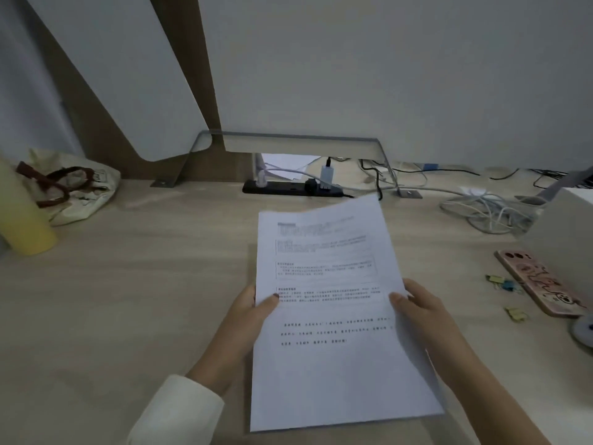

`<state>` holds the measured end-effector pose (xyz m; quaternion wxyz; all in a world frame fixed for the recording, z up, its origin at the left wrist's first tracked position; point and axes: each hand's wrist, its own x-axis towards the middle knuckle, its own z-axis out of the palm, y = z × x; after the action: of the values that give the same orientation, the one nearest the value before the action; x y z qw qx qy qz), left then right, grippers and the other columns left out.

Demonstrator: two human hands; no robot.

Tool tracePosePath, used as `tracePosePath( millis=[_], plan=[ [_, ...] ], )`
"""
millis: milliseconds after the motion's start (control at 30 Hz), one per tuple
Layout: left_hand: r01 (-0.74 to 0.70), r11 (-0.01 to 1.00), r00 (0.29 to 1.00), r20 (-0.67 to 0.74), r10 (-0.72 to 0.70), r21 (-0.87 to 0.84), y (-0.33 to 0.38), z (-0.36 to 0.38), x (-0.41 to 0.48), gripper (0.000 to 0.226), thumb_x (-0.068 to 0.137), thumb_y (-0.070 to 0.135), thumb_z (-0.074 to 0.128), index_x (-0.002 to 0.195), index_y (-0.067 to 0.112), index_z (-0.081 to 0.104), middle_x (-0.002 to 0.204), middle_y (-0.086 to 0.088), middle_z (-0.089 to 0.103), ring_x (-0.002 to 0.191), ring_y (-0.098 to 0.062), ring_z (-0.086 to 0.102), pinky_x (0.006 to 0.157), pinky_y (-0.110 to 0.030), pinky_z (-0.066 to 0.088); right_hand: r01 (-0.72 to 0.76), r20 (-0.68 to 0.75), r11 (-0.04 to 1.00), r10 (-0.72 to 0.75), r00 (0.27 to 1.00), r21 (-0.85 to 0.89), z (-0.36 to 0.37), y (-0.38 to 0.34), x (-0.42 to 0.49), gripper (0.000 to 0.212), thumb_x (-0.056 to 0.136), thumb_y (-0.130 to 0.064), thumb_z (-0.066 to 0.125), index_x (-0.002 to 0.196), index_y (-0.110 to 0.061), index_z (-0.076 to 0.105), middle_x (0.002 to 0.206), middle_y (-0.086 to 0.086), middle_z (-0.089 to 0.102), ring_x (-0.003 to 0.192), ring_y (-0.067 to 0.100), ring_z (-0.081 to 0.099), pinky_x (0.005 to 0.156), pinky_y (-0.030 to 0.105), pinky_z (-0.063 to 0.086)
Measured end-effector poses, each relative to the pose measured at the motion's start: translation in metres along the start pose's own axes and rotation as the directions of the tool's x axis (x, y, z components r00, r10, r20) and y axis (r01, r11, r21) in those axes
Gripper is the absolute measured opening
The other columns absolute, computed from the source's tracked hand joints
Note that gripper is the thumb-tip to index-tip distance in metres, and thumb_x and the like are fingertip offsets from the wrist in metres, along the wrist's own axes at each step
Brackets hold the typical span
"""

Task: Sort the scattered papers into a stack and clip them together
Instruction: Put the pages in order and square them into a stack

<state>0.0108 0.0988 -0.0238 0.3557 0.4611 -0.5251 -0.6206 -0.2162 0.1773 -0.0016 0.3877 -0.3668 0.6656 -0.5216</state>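
Observation:
A stack of printed white papers (333, 316) is held up over the wooden desk (128, 300), its sheets roughly squared together. My left hand (247, 319) grips the stack's left edge, thumb on the top sheet. My right hand (423, 309) grips the right edge the same way, thumb on the print. Small binder clips lie on the desk to the right: a yellow and blue pair (502, 283) and a yellow one (516, 314), both apart from my hands.
A phone in a pink case (539, 281) lies beside the clips. A black power strip (292, 187) and tangled white cables (487, 210) sit at the back. A yellow cylinder (22, 216) and a cloth bag (73, 187) stand far left; a white box (568, 220) far right.

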Motion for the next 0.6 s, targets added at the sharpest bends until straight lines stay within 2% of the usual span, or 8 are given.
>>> tracePosePath(
  millis=[67,167,200,267,333,400,467,600],
  plan=[
    [0.071,0.996,0.996,0.045,-0.074,0.058,-0.005,-0.002,0.003,0.03,0.094,0.015,0.047,0.122,0.016,0.058,0.116,-0.002,0.069,0.104,-0.023,0.066,0.096,-0.046,0.049,-0.098,0.03,0.994,0.097,0.995,0.041,0.002,0.011,0.002,0.022,0.093,-0.002,0.045,0.099,-0.011,0.064,0.088,0.007,0.074,0.063,0.015,0.072,0.055,0.027,0.056],
    [0.138,0.979,0.986,0.068,-0.15,0.147,-0.01,-0.006,0.01,0.032,0.094,0.009,0.046,0.123,0.012,0.056,0.118,-0.005,0.067,0.105,-0.024,0.064,0.089,-0.036,0.052,-0.19,0.037,0.979,0.188,0.982,0.071,0.0,0.025,0.005,0.024,0.092,-0.001,0.046,0.108,-0.005,0.062,0.099,0.017,0.071,0.081,0.031,0.069,0.076,0.041,0.055],
    [0.155,0.974,0.984,0.064,-0.168,0.167,-0.012,-0.007,0.013,0.032,0.093,0.007,0.046,0.124,0.011,0.054,0.118,-0.006,0.066,0.105,-0.025,0.064,0.087,-0.036,0.052,-0.209,0.038,0.975,0.207,0.978,0.075,-0.001,0.029,0.006,0.024,0.092,-0.002,0.046,0.109,-0.007,0.063,0.099,0.017,0.072,0.084,0.033,0.069,0.078,0.043,0.055],
    [0.176,0.966,0.982,0.034,-0.186,0.188,-0.013,-0.008,0.018,0.035,0.091,0.008,0.049,0.126,0.009,0.05,0.12,-0.008,0.064,0.105,-0.026,0.064,0.088,-0.039,0.052,-0.239,0.052,0.966,0.235,0.971,0.098,-0.003,0.036,0.007,0.023,0.092,-0.004,0.048,0.106,-0.01,0.064,0.093,0.012,0.075,0.079,0.031,0.071,0.07,0.039,0.056],
    [0.181,0.971,0.983,-0.001,-0.183,0.157,-0.013,-0.007,0.026,0.035,0.091,0.011,0.051,0.125,0.01,0.048,0.118,-0.008,0.065,0.103,-0.026,0.065,0.081,-0.037,0.053,-0.255,0.075,0.96,0.247,0.966,0.116,-0.007,0.04,0.008,0.021,0.092,-0.005,0.048,0.103,-0.012,0.065,0.086,0.007,0.077,0.071,0.026,0.073,0.062,0.034,0.055],
    [0.182,0.977,0.983,-0.008,-0.183,0.109,-0.01,-0.003,0.032,0.032,0.091,0.02,0.052,0.122,0.011,0.049,0.114,-0.007,0.067,0.099,-0.024,0.067,0.075,-0.035,0.054,-0.258,0.092,0.958,0.248,0.964,0.124,-0.011,0.042,0.008,0.021,0.092,-0.006,0.048,0.102,-0.013,0.065,0.085,0.005,0.077,0.07,0.024,0.073,0.062,0.033,0.054],
    [0.175,0.982,0.985,-0.019,-0.174,0.078,-0.007,0.002,0.042,0.033,0.091,0.03,0.052,0.118,0.012,0.053,0.11,-0.006,0.07,0.097,-0.024,0.068,0.077,-0.038,0.056,-0.265,0.111,0.954,0.251,0.962,0.137,-0.016,0.043,0.007,0.023,0.092,-0.006,0.048,0.103,-0.015,0.066,0.09,0.006,0.077,0.076,0.025,0.073,0.066,0.036,0.055],
    [0.144,0.988,0.99,-0.013,-0.143,0.055,-0.006,0.015,0.065,0.052,0.08,0.046,0.056,0.119,0.012,0.058,0.113,-0.007,0.07,0.102,-0.027,0.067,0.094,-0.048,0.05,-0.274,0.138,0.949,0.254,0.957,0.154,-0.028,0.044,0.003,0.024,0.092,-0.006,0.047,0.106,-0.013,0.065,0.097,0.008,0.076,0.084,0.029,0.072,0.068,0.037,0.057]
  ],
)
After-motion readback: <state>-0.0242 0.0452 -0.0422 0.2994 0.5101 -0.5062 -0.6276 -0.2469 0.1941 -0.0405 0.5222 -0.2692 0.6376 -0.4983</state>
